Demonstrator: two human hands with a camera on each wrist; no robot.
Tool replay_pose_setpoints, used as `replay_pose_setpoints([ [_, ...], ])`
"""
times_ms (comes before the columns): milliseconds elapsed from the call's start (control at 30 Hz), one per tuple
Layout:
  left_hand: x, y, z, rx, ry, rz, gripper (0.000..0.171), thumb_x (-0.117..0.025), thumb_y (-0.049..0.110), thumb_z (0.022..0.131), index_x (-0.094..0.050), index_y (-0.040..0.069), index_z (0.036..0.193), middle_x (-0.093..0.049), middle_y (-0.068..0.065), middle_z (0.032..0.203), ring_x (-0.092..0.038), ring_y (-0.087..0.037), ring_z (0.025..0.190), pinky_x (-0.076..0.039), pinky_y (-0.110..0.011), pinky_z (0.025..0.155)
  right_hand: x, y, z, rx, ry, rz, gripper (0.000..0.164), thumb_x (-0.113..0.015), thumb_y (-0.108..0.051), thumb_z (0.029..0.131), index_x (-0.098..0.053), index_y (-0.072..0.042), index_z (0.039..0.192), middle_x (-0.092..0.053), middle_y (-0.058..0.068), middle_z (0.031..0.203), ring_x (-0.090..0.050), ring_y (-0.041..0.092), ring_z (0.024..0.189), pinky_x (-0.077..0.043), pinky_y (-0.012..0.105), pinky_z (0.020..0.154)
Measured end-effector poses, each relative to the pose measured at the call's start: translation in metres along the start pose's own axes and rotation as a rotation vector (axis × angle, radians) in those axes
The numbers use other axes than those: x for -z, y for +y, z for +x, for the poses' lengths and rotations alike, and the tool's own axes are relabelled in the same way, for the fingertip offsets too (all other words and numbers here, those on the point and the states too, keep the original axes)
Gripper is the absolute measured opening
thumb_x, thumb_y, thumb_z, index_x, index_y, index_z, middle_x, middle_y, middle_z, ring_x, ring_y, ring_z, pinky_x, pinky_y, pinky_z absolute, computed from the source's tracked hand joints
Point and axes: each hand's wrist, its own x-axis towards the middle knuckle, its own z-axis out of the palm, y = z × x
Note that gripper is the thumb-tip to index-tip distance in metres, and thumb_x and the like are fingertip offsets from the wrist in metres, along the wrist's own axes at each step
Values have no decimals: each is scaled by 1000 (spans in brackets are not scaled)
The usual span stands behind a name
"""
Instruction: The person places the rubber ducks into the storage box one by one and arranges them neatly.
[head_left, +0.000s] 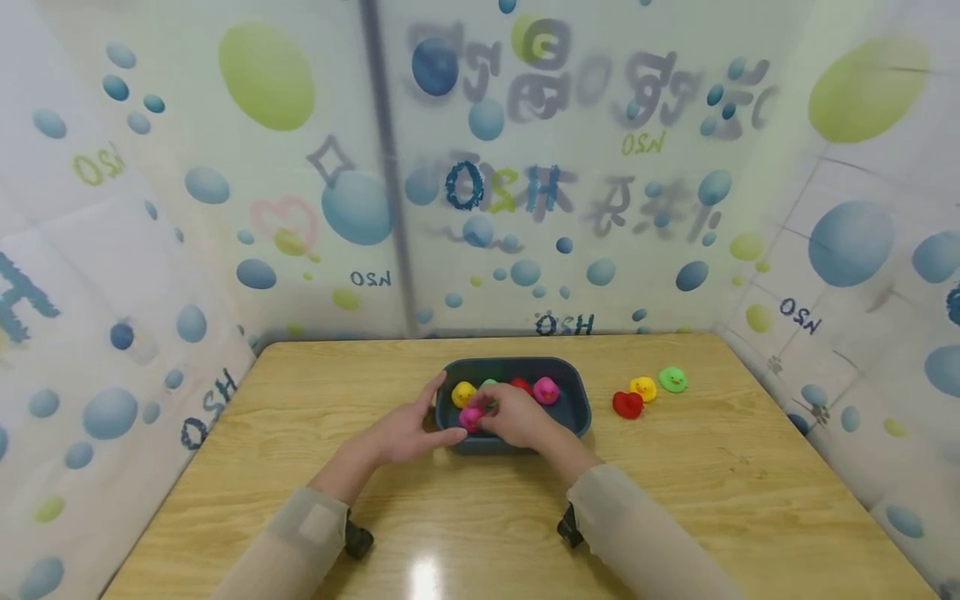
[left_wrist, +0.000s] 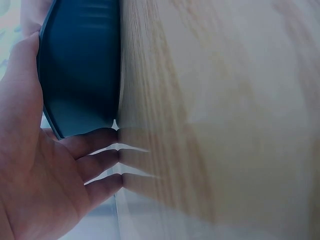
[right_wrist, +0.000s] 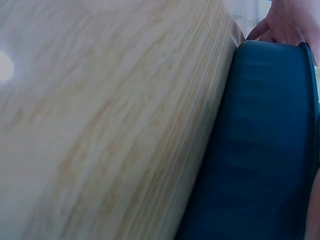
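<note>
A dark blue rectangular bin (head_left: 577,408) stands on the wooden table with several small rubber ducks in it. My left hand (head_left: 405,429) lies at the bin's left front corner, thumb along the front rim and fingers against the left end. In the left wrist view those fingers (left_wrist: 102,162) are extended, tips at the tabletop. Inside the bin, my right hand (head_left: 517,415) pinches a pink rubber duck (head_left: 470,418). Around it are a yellow duck (head_left: 463,394), a partly hidden green duck (head_left: 490,384), a red duck (head_left: 521,385) and another pink duck (head_left: 546,391).
Right of the bin, a red duck (head_left: 627,405), a yellow duck (head_left: 643,388) and a green duck (head_left: 672,380) lie on the table (head_left: 465,533). Patterned curtains (head_left: 495,275) surround the back and sides of the table.
</note>
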Motion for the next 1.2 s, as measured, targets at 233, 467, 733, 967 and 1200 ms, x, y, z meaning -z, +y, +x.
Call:
replay_pose_setpoints([
  [233, 1, 1, -2, 3, -2, 5, 116, -68, 80, 94, -6, 29, 179, -62, -24, 156, -70, -36, 128, -51, -62, 118, -1, 0, 0, -17, -31, -4, 29, -76, -17, 104, -79, -26, 132, -76, -1, 127, -69, 20, 103, -64, 42, 97],
  [467, 2, 3, -4, 6, -4, -3, 117, -69, 79, 94, -6, 28, 179, -61, -24, 157, -70, -36, 128, -52, -62, 117, -1, -1, -1, -8, -40, -8, 31, -75, -17, 105, -78, -26, 135, -76, -1, 130, -71, 20, 105, -64, 44, 100],
  [733, 2, 3, -5, 11, -6, -4, 118, -69, 80, 93, -5, 30, 179, -60, -25, 158, -69, -39, 130, -51, -64, 117, -1, -1, -1, 4, -44, -1, 33, -75, -17, 105, -77, -23, 137, -76, 0, 130, -71, 18, 100, -65, 42, 97],
  [967, 1, 1, -4, 12, -2, -4, 117, -68, 80, 93, -6, 30, 179, -58, -24, 161, -69, -37, 130, -52, -63, 116, -2, 0, -1, 36, -28, 4, 34, -76, -13, 104, -76, -18, 137, -74, 2, 127, -68, 17, 95, -64, 36, 90],
  [1200, 2, 2, -4, 0, -8, -4, 117, -68, 80, 94, -5, 29, 179, -60, -25, 158, -69, -37, 129, -52, -63, 115, 0, 1, -4, 85, 25, 4, 31, -75, -15, 104, -75, -18, 135, -72, 2, 126, -68, 17, 97, -64, 36, 90],
])
